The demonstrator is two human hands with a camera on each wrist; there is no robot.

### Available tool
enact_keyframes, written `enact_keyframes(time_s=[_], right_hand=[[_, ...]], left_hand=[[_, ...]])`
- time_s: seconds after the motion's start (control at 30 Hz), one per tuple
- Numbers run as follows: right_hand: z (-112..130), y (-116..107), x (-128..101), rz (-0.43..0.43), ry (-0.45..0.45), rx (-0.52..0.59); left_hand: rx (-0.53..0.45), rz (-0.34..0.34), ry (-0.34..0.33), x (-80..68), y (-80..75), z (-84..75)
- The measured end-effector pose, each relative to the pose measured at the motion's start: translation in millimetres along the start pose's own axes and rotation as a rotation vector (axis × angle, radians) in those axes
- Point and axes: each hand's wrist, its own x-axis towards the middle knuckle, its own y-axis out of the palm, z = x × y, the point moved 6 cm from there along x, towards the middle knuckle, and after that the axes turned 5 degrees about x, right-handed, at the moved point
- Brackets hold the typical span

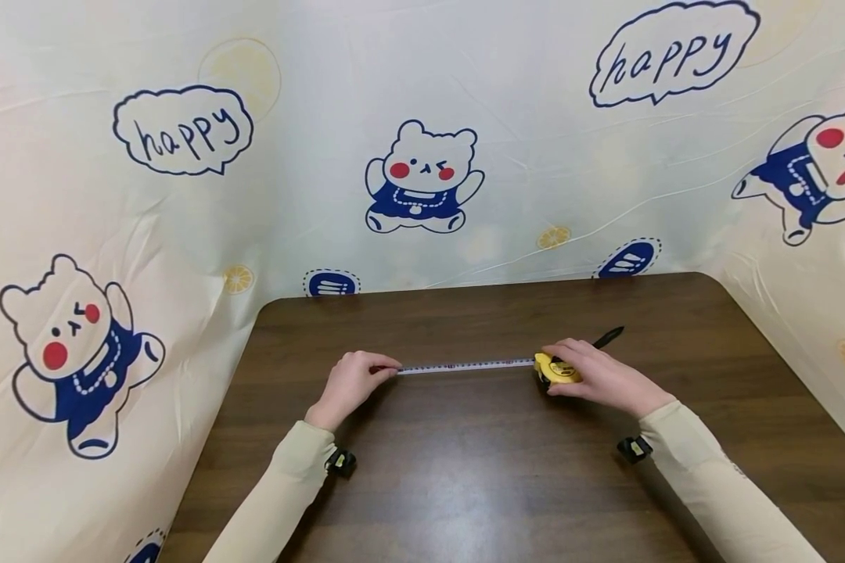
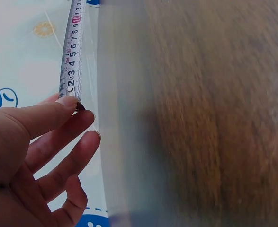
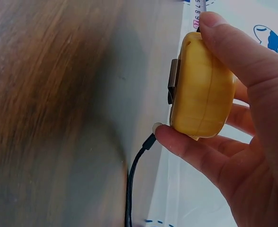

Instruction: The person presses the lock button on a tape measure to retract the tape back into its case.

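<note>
A person's two hands stretch a measuring tape across a dark wooden table (image 1: 465, 485), centre of the head view. The left hand (image 1: 350, 383), left of centre, pinches the free end of the tape blade (image 1: 465, 365) between thumb and forefinger; the left wrist view shows the fingertips (image 2: 67, 101) closed on the end hook, the numbered blade (image 2: 72, 52) running away toward the top of that frame. The right hand (image 1: 598, 377), right of centre, curls around the yellow tape case (image 1: 555, 370) — in the right wrist view the thumb and fingers clamp the case (image 3: 202, 87) from both sides, its black wrist strap (image 3: 134, 179) trailing toward the bottom edge. The blade's long axis lies level, left to right in the head view, taut between the two hands, each holding its own end. A black pen-like object (image 1: 608, 338) lies just behind the right hand. A cartoon-bear cloth (image 1: 422, 180) backs the table — printed "happy" at upper left and upper right.
</note>
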Motion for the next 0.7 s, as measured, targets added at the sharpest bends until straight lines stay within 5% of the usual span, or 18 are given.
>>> enact_keyframes(time_s=[0.7], right_hand=[[12.4,5.9,7.9,-0.027,-0.073,-0.039]], left_hand=[[0.001,-0.015,0.064,4.3,12.2,-11.7]])
